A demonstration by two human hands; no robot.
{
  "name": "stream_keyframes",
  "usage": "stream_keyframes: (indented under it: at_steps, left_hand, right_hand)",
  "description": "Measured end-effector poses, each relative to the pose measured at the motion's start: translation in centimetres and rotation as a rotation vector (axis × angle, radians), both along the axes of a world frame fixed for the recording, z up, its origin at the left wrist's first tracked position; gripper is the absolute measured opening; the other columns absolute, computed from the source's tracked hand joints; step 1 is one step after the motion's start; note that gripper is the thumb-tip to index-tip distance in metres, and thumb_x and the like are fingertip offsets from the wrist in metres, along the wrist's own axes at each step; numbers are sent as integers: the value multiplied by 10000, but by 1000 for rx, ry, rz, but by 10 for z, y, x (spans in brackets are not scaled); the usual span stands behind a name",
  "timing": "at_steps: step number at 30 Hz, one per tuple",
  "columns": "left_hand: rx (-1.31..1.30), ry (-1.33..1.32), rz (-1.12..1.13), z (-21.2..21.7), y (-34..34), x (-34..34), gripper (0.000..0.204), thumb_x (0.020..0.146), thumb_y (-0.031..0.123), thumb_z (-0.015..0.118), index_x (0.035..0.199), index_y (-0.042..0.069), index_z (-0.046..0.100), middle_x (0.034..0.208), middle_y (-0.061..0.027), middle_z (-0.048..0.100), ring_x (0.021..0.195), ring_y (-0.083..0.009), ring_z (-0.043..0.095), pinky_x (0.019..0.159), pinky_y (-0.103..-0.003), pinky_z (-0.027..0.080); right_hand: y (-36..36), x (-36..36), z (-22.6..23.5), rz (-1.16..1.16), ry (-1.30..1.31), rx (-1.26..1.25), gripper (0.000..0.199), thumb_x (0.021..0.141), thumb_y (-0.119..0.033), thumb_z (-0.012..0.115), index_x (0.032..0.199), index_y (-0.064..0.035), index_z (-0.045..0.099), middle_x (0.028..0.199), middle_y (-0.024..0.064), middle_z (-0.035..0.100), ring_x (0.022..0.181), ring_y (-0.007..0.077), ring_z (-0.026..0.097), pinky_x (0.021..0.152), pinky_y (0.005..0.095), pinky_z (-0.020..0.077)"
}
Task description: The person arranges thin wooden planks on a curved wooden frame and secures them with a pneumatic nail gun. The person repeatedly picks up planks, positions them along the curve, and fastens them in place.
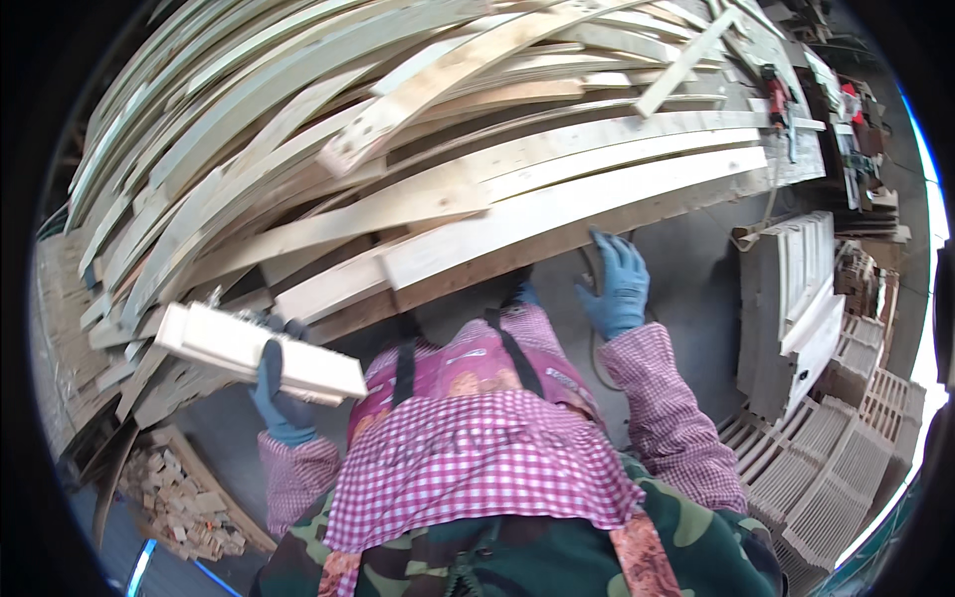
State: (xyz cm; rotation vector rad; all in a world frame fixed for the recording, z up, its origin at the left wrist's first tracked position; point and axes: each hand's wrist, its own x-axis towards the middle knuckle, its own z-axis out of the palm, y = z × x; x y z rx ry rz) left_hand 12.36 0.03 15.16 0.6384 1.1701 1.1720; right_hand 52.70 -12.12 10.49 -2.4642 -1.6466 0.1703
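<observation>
In my gloved left hand (279,388) is a small stack of short, pale wooden boards (234,343), tilted down toward my apron. The dark-tipped fingers wrap round the stack near its right end. My right hand (619,289), in a blue glove, holds nothing; its fingers are apart beside the near edge of the worktable. Closest to it on the table lies a long pale plank (577,209), with another long plank (338,284) partly under its left end.
Long wooden strips (279,99) cover the table in a loose heap. A red and black power tool (776,95) sits at its far right. Pale panels (786,308) and ribbed wooden stacks (836,478) stand on the right. A crate of wood offcuts (179,497) is at lower left.
</observation>
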Motion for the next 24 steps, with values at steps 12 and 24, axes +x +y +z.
stream_keyframes:
  at_steps: [12, 24]
  left_hand:
    - [-129, 66, 194, 15, -46, 164, 334, 861, 188, 600, 1121, 64, 431, 971, -42, 477, 889, -167, 454, 871, -315, 375]
    - [-91, 9, 166, 17, -63, 169, 356, 851, 196, 626, 1122, 33, 463, 998, -67, 520, 959, -190, 506, 907, -324, 407]
  right_hand:
    - [95, 201, -55, 638, -238, -475, 851, 762, -282, 693, 1450, -211, 198, 1423, 89, 332, 1342, 276, 278, 1136, 451, 166]
    - [114, 216, -72, 771, -141, -535, 494, 881, -159, 502, 1358, -181, 375, 1150, 47, 544, 1067, 217, 538, 978, 385, 371]
